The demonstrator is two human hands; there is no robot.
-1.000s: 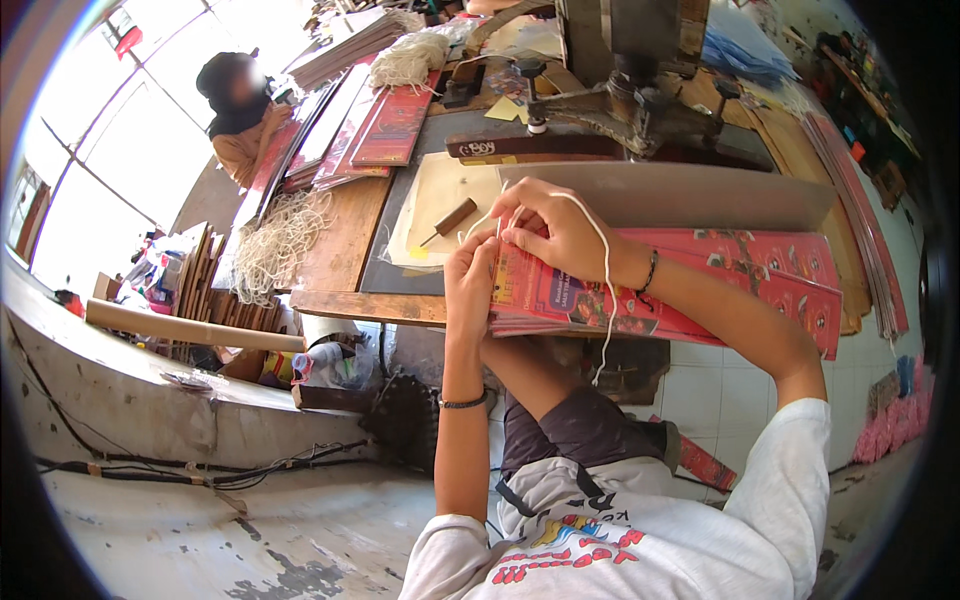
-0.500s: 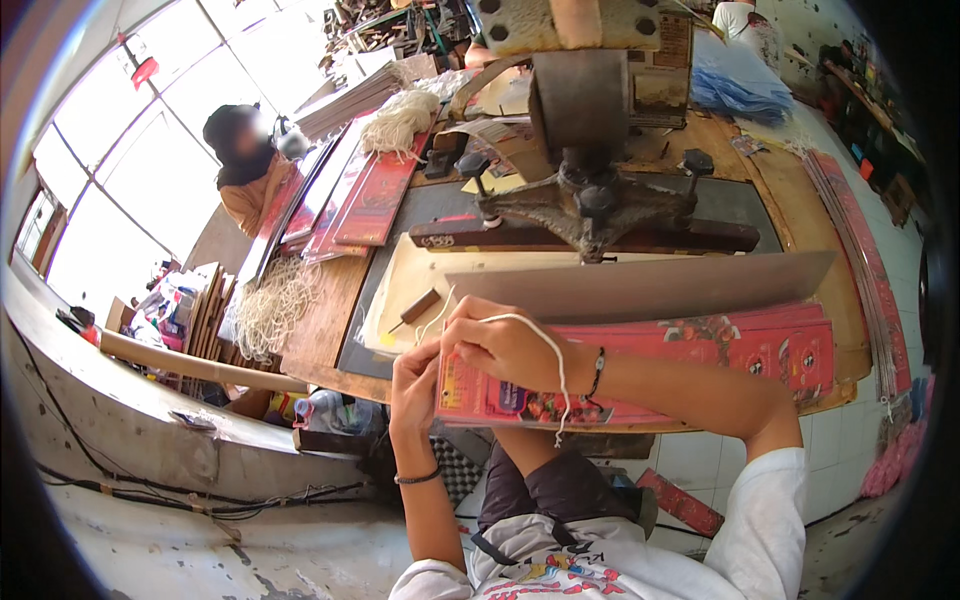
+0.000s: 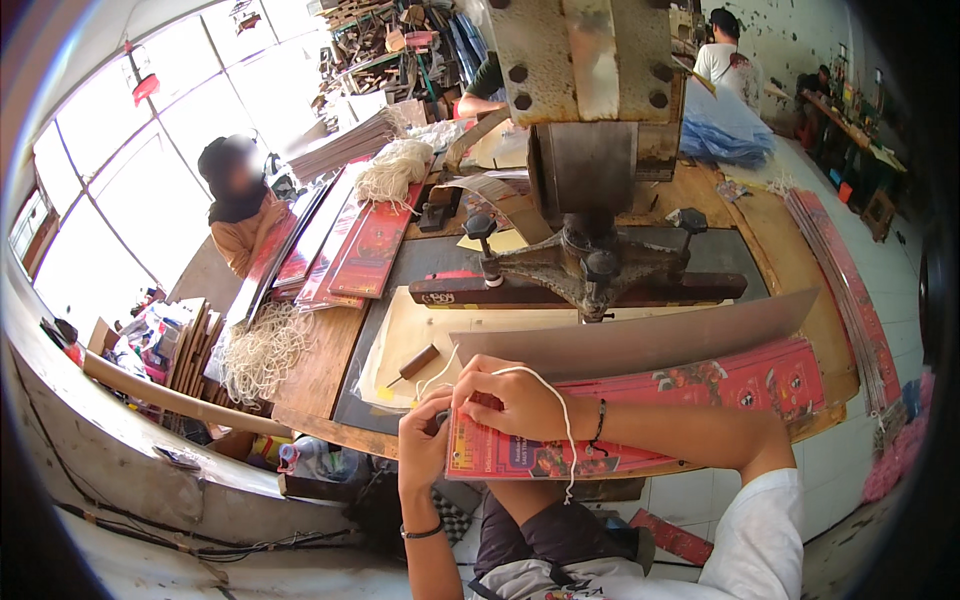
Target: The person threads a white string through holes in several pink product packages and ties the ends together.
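Observation:
A stack of red printed sheets [image 3: 785,375] lies along the near table edge, its left end jutting toward me. At that end my left hand [image 3: 424,435] is closed, its fingers curled by the corner where a loop of white cord runs into them. My right hand [image 3: 515,400] rests over the stack's left end, thumb and fingers pinched on the white cord [image 3: 566,420]. The cord's tail arches over the back of this hand and hangs down past the wrist. The fingertips of both hands are partly hidden. An awl with a brown handle [image 3: 415,365] lies just beyond them.
A heavy press [image 3: 590,230] with a long bar stands over the table. A thin grey sheet [image 3: 640,340] leans behind the stack. Cord bundles [image 3: 395,175] and red printed panels [image 3: 360,260] lie left, near another person [image 3: 240,220]. Blue sheets [image 3: 725,130] are at the back right.
The view has tilted up, so the table and press sit lower in the picture. Both hands stay at the stack's left end, with the cord still in the right hand's pinch.

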